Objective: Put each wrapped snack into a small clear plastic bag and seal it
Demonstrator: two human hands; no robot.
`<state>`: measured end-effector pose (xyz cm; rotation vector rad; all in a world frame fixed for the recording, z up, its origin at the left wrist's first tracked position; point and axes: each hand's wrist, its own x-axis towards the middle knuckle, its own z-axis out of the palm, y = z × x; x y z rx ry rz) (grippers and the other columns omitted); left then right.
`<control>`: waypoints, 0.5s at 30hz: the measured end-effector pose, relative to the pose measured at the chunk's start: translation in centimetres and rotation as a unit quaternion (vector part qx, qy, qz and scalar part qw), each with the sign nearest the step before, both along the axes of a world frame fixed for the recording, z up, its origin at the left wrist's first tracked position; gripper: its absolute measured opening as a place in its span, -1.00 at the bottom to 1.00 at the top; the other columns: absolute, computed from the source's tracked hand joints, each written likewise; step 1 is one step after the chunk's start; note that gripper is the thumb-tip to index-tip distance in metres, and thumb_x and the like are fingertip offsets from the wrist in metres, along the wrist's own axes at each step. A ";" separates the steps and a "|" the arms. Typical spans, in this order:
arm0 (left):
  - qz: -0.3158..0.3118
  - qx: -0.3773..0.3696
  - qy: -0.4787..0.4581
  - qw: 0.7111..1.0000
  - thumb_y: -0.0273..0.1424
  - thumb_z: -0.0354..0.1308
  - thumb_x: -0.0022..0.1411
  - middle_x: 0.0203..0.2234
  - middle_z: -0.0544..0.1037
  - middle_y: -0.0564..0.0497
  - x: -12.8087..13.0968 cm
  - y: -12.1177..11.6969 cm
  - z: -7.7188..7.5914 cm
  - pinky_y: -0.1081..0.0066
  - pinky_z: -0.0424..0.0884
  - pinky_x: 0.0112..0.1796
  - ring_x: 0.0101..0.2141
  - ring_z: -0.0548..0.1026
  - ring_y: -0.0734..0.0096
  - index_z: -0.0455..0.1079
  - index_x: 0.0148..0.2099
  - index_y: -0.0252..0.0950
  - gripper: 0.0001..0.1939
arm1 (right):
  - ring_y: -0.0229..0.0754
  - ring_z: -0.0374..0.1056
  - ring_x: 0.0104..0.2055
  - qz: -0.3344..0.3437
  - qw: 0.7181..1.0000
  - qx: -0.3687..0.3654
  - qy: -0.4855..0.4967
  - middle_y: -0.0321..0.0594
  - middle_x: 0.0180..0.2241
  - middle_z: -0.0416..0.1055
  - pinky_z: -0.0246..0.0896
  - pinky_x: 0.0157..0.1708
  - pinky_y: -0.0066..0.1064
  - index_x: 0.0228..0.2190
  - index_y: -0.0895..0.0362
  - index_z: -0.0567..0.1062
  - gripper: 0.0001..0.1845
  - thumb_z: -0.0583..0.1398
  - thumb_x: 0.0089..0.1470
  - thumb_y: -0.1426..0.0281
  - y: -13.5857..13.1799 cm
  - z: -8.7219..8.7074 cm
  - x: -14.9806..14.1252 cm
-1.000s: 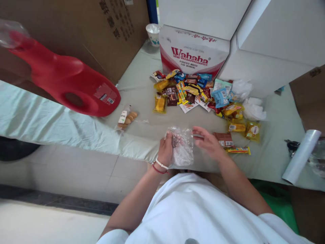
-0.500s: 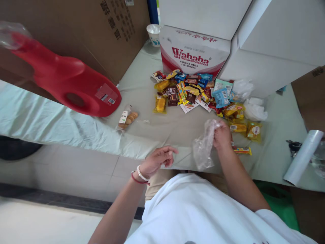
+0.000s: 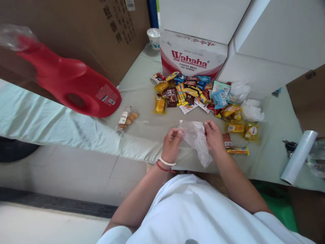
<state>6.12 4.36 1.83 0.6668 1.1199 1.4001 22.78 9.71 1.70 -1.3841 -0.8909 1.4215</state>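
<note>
A clear plastic bag (image 3: 195, 137) hangs crumpled between my two hands, above the front edge of the cloth-covered table (image 3: 149, 135). My left hand (image 3: 172, 142) pinches its left upper corner between thumb and fingers. My right hand (image 3: 212, 135) grips the bag's right upper edge. Just beyond my right hand lie a brown snack packet (image 3: 227, 140) and a yellow snack stick (image 3: 238, 150). Off to the left of my hands is a clear pack of round biscuits (image 3: 127, 119) with a white label.
Several wrapped snacks (image 3: 188, 91) are heaped before a Wahaha carton (image 3: 194, 54). A large red jug (image 3: 76, 84) lies at the left, a paper cup (image 3: 154, 39) stands behind. White plastic bags (image 3: 251, 109), a film roll (image 3: 299, 157) and keys (image 3: 289, 146) are at the right.
My right hand took the bag over from my left and swung it right, the left hand coming free. Now the bag is back nearer the middle, and my left hand holds it again too.
</note>
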 end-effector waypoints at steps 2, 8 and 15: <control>0.007 -0.018 -0.044 0.999 0.02 0.33 0.16 -0.38 0.53 0.13 -1.9 -0.7 -0.1 0.46 0.46 -0.35 -0.39 0.55 0.47 0.26 -0.26 -0.18 -0.55 | -0.42 -0.02 -0.71 -0.035 0.999 -0.016 0.019 -0.52 -0.61 0.20 -0.25 -0.78 -0.56 -0.34 0.03 0.34 -0.53 0.40 -0.08 0.03 0.1 0.0 2.2; -0.052 -0.150 0.127 0.979 -0.09 0.12 0.36 -0.58 0.39 0.24 -7.7 -0.1 -1.4 0.55 0.12 -0.68 -0.75 0.21 0.59 0.14 -0.25 -0.16 -0.69 | -0.41 -0.05 -0.75 0.061 0.994 -0.072 -0.048 -0.49 -0.66 0.19 -0.27 -0.79 -0.53 -0.39 0.06 0.41 -0.65 0.38 -0.06 0.12 2.5 -1.4 5.5; -0.073 -0.170 0.154 0.971 -0.09 0.22 0.30 -0.62 0.33 0.17 -8.1 6.1 -1.1 0.52 -0.02 -0.65 -0.69 0.21 0.55 0.26 -0.24 -0.20 -0.68 | -0.39 0.03 -0.75 0.019 0.997 -0.042 -0.063 -0.43 -0.71 0.27 -0.25 -0.75 -0.57 -0.47 0.09 0.42 -0.85 0.31 0.06 0.42 9.5 -3.8 1.9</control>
